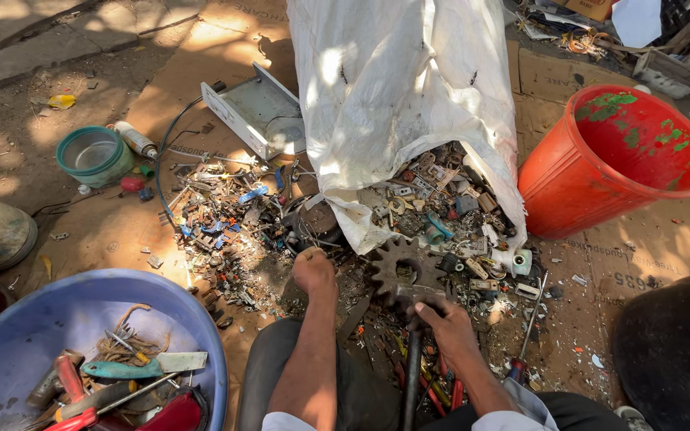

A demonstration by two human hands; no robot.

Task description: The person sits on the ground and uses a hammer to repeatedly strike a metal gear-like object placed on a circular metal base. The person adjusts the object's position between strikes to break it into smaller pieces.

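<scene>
Gear wheel (406, 270): dark, rusty, toothed, lying flat on the scrap heap in the near middle, right at the mouth of the white sack (409, 96). A dark hammer (413, 351) rests its head on the gear's near edge, with the handle running back toward the person.

Right hand (447, 329): closed around the hammer's upper handle just below the head, knuckles up. Left hand (313, 271): fist-like, pressed down on the scrap just left of the gear. Can't tell whether it is holding anything; fingers are hidden.

Step in hand, as I read it: sorting or breaking down metal scrap, with the gear as the piece being worked and the hammer set on it. Next move likely calls for a steady gear, the left hand kept off the teeth, and a short controlled stroke, since the loose scrap under it gives poor footing.

Outward:
- Sack spills small parts, fittings and plugs just beyond and right of the gear.
- Screwdriver (530, 327) with a red grip lies to the near right.
- Flat scatter of metal bits left of the gear, grey metal box (251, 112) beyond it.
- Red bucket (608, 160) at the far right.
- Blue tub (33, 319) at the near left, holding hand tools.
- Small green bowl (93, 156) at the far left.
</scene>
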